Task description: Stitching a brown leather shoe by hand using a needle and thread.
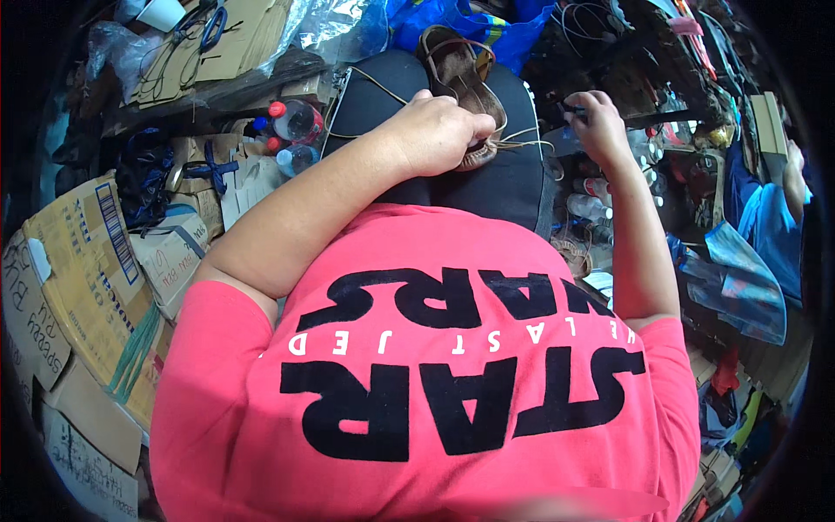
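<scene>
A brown shoe (459, 70) lies across my lap on dark trousers (374, 91), its opening facing up and its stitched toe end close to me. My left hand (435, 135) is closed on the toe end. Loose pale thread (522, 139) trails from the shoe toward the right. Raised to the right of the lap, apart from the shoe, my right hand (600, 130) is closed on a small dark tool (572, 110). Its kind is too small to make out, and the fingers cover most of it.
Plastic bottles (296, 122) lie left of my legs, and more bottles (590, 207) sit to the right. Cardboard boxes (87, 252) crowd the left side. A blue bag (513, 35) lies beyond my knees. At the far right another person's arm (794, 178) shows.
</scene>
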`<action>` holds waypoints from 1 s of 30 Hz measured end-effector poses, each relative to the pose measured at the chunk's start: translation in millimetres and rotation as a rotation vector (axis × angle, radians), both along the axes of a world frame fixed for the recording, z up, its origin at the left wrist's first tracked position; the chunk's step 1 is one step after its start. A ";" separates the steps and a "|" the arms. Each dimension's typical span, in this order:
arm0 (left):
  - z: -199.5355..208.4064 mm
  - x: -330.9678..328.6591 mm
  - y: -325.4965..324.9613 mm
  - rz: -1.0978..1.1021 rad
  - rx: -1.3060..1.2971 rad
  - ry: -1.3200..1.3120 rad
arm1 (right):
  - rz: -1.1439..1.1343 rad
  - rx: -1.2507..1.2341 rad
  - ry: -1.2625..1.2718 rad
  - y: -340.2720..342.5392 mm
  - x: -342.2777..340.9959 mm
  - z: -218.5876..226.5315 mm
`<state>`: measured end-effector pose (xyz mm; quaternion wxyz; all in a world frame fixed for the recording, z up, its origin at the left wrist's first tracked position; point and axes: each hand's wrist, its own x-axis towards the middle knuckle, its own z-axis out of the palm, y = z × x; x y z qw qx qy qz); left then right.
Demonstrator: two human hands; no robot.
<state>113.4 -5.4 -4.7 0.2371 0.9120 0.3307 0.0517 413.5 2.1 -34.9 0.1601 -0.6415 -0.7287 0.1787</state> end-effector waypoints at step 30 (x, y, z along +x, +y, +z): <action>14.9 -61.9 -19.0 0.066 0.225 -0.095 | -0.069 -0.259 0.175 -44.7 16.1 56.6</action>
